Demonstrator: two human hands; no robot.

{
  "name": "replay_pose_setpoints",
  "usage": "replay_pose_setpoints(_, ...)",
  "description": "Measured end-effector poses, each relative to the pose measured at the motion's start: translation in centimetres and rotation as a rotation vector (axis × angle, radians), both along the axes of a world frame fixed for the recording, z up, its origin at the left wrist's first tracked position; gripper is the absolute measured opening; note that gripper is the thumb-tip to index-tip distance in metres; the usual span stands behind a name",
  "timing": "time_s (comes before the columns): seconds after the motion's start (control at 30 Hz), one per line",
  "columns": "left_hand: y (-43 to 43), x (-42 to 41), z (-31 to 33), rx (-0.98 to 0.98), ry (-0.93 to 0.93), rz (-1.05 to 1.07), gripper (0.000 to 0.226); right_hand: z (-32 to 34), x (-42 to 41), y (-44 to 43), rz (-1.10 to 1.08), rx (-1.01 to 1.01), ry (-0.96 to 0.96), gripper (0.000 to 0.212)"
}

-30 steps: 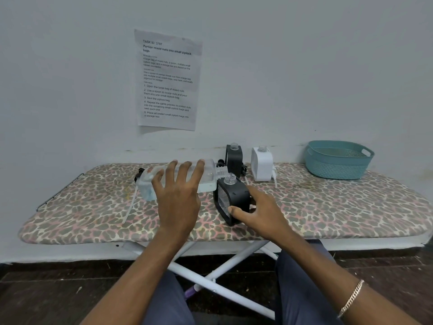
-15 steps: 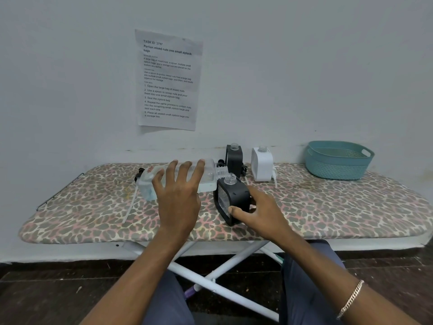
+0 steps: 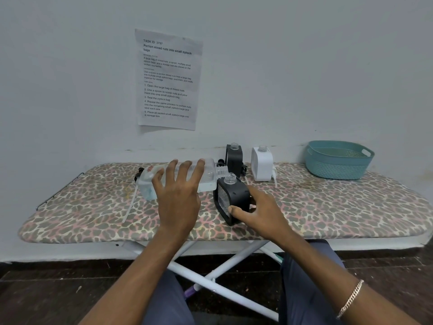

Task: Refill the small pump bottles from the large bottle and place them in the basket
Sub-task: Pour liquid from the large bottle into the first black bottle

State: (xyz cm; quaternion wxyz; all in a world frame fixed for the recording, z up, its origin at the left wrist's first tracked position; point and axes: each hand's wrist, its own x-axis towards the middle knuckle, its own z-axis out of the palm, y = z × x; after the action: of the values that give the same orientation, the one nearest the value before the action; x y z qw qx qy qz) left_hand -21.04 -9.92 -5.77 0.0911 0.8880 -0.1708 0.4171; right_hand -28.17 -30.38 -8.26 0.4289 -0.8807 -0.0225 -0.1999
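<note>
"Hardly anything has moved this past second, has it?"

"No. Both hands and every bottle sit where they were."

"Start with the big things, then."

"The ironing board with the leopard-print cover stands along the wall on white crossed legs. Above it a printed paper sheet is stuck to the wall. At the board's far right end sits the teal woven plastic basket, well apart from all the bottles."

"And the large clear plastic bottle?"

"It's lying on its side across the middle of the board. Its open neck points right, just beside the mouth of the near black bottle. The left hand lies over it, four fingers spread and fairly straight across its top. The thumb I cannot see."

"The other hand?"

"The right hand grips that near black bottle, a small squarish plastic one with a clear threaded neck. The thumb presses its lower front corner and the fingers curl behind it. The bottle seems tilted, neck leaning toward the large one."

"Anything smaller?"

"The far black bottle and the white squarish bottle stand upright by the wall, side by side, necks uncapped. A chain bracelet hangs on the right wrist."
</note>
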Motion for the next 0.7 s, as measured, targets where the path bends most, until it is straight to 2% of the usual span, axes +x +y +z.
replay_pose_setpoints(0.7,0.04,0.01,-0.06,0.001,-0.005,-0.001,0.082,0.01,0.02,0.04,-0.001,0.006,0.006,0.036)
